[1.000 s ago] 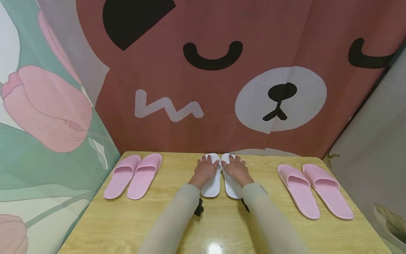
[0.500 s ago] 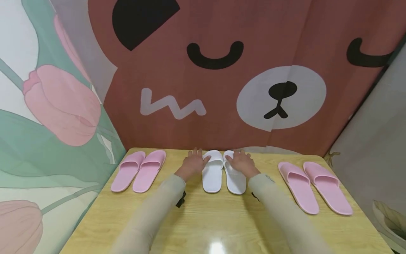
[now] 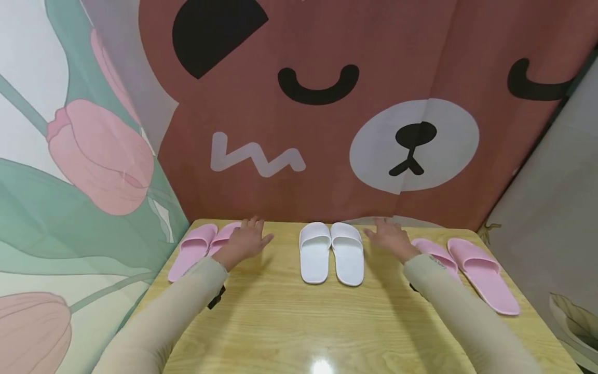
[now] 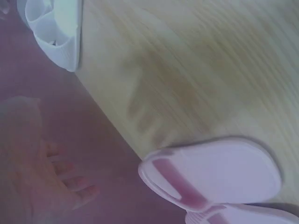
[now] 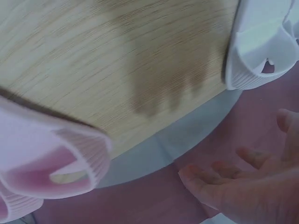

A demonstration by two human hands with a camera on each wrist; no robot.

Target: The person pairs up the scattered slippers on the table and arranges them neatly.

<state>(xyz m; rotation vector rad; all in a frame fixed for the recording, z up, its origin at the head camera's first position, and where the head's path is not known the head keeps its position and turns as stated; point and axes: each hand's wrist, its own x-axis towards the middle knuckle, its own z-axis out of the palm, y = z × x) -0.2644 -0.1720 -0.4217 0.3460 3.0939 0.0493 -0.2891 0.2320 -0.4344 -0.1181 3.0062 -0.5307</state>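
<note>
A pair of white slippers (image 3: 315,262) stands side by side at the far middle of the wooden table (image 3: 299,322). To their left hovers my left hand (image 3: 244,242), fingers spread and holding nothing; in the head view it partly covers the left pair of pink slippers (image 3: 189,254). My right hand (image 3: 390,238) is held above the table between the white slippers and the right pair of pink slippers (image 3: 486,280), with nothing in it. The sleeve hides part of one pink slipper there. Both wrist views show shadows on the wood, apart from the hands (image 4: 51,182).
A brown curtain (image 3: 261,197) with a bear face hangs right behind the table's far edge. Floral fabric (image 3: 103,156) closes off the left side, and grey fabric (image 3: 546,223) the right. Light glares on the table's near part.
Both hands have let go of the white slippers and moved apart, the left one leftward, the right one rightward. The white slippers stay together on the table. The head view has shifted slightly.
</note>
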